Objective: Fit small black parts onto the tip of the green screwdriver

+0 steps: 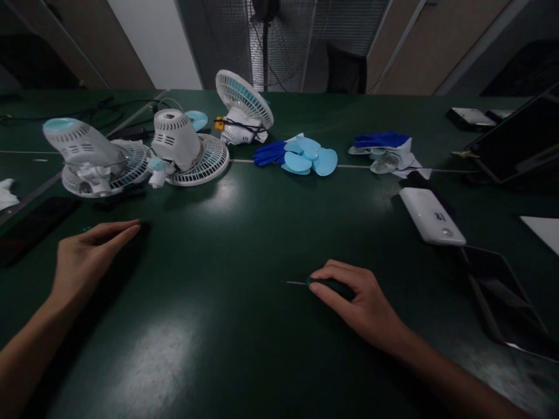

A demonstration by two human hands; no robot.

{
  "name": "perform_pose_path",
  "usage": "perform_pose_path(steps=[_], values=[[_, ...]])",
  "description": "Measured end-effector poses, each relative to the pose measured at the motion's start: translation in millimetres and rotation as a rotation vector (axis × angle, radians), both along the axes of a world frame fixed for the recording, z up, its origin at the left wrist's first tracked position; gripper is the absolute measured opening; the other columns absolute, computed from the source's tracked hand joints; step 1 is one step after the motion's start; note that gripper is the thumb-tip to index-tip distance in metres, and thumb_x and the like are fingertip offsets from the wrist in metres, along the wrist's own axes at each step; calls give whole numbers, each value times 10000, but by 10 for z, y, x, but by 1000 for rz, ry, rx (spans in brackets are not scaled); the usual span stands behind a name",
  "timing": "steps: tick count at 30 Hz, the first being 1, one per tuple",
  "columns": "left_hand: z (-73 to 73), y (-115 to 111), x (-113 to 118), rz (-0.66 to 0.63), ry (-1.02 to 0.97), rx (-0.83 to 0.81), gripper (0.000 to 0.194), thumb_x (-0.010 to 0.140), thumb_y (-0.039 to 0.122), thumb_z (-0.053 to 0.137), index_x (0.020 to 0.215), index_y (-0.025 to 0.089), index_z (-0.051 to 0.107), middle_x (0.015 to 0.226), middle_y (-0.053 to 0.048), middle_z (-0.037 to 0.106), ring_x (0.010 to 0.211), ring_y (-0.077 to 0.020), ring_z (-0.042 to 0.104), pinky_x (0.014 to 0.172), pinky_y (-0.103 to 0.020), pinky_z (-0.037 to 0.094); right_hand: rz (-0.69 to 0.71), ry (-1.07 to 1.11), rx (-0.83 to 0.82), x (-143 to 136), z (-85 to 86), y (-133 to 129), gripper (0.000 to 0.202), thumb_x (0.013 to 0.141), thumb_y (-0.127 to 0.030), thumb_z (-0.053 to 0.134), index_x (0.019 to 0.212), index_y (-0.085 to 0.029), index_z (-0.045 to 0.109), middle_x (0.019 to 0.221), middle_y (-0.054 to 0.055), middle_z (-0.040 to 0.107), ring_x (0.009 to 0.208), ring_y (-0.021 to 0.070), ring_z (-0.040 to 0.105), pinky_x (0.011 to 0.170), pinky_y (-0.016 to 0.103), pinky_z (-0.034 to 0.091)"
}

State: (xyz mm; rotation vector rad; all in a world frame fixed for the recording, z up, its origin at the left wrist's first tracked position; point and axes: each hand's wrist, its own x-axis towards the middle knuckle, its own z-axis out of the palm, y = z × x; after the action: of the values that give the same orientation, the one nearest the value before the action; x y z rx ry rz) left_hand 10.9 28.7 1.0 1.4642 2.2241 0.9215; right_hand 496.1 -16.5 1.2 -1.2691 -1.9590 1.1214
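Note:
My right hand (349,297) is closed round the dark handle of a screwdriver (296,283), whose thin metal shaft points left just over the green table (227,326). On the left, my left hand (94,250) has its thumb and fingers pinched together. Whatever sits at those fingertips, if anything, is too small and dark to name. Beyond that hand, a white fan head (89,154) lies grille-down, and a second fan head (177,142) rests beside it in the same way.
A third small fan (244,110) stands farther back. Light blue fan blades (311,156) lie on blue gloves (268,153); more gloves (384,148) are to the right. A white power bank (432,215) and a phone (509,297) lie right of my right hand. A dark phone-like slab (37,224) is far left.

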Motion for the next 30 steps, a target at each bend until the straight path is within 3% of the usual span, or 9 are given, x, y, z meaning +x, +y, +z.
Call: perform_pose_path(steps=[4,10,16,19,24,30], values=[[44,31,33,67,-18,-74,563,770,555,752,1189,179,761,1172,-90,765,1101,-310,697,922,-364,572,3,-1,2,-5,-4,-1,152,1014,-326,633,1025,-231,752,890,25,698,787,179,670,683,304,501],[1,43,40,70,-10,-51,518,788,535,737,1166,181,755,1184,-75,753,1099,-295,685,989,-377,526,11,0,-14,-16,14,5,146,1011,-320,635,1019,-231,750,887,22,692,781,179,665,656,295,492],[-44,6,-4,-77,211,73,468,854,554,678,1101,166,760,1201,-63,716,1108,-266,660,1036,-346,470,1,-17,-11,-14,7,1,157,1019,-320,625,1044,-229,750,900,25,696,789,176,665,663,292,490],[-4,1,25,-63,257,52,449,865,538,663,1091,165,770,1155,-50,717,1035,-243,674,930,-313,489,3,-16,3,-18,-7,2,162,1013,-327,631,1039,-228,756,884,24,694,783,175,667,667,290,493],[53,-9,95,-128,464,59,415,923,463,591,1143,154,759,1023,-39,702,792,-175,644,683,-270,445,7,-21,16,-14,6,0,164,1008,-327,633,1031,-227,761,890,27,697,786,176,672,656,285,497],[87,-78,185,-299,901,-16,456,1044,402,366,1217,146,701,1013,-95,658,914,-249,577,740,-312,439,2,-12,0,-4,23,-10,167,1012,-330,628,1045,-231,759,905,27,700,790,175,674,611,269,490]])
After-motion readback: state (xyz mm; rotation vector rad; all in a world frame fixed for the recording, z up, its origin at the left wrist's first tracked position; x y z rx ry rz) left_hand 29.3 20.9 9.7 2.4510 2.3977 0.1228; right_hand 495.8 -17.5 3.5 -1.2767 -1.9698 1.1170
